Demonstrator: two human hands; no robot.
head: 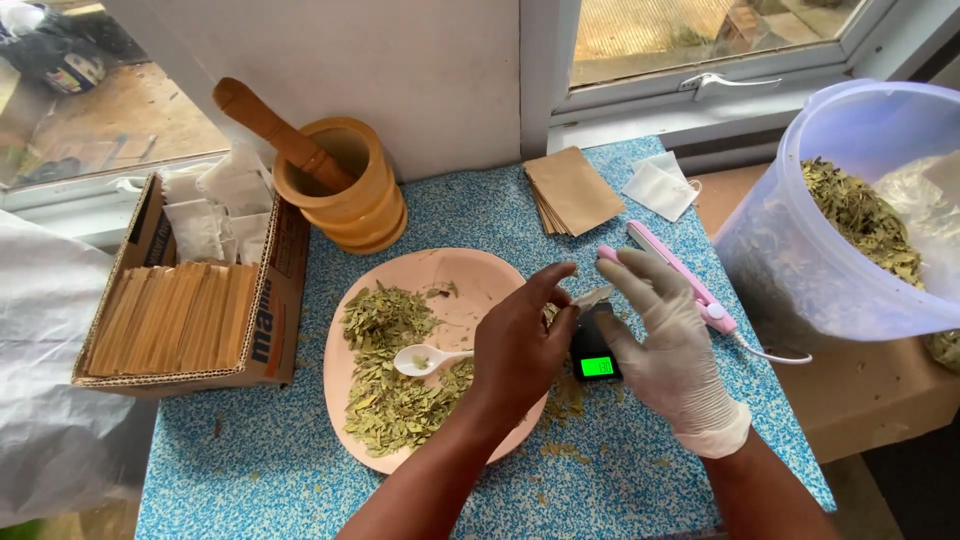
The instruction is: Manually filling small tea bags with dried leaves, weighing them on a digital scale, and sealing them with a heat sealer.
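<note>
Head view, left to right: grey sheet point(50, 380) off the left edge of the table point(250, 470), then a carton point(185, 300) packed with brown packets, white sachets heaped at its far end. Mortar point(355, 190) with pestle point(275, 130) stands behind the plate point(460, 275); plate holds dried leaves point(385, 385) and a white spoon point(425, 358). Bare left hand point(515, 345) and gloved right hand point(665, 345) meet over the scale point(595, 355), lit green, just right of the plate. Both pinch a small pale sachet point(592, 296) between fingertips, fingers narrow; it sits above the scale, not resting on it as far as can be told. Step looks like filling or weighing a sachet, likely mid-way; whether it is open cannot be told. Any next move calls for a steady two-handed pinch and a short reach left to the spoon. Past the hands: brown envelopes point(573, 190), white sachet point(660, 190), pink sealer point(680, 280) with cord, touching nothing. Big tub point(850, 260) of leaves crowds the right edge. Free room: bare table in front, near edge close to the forearms; loose leaf bits scattered there
</note>
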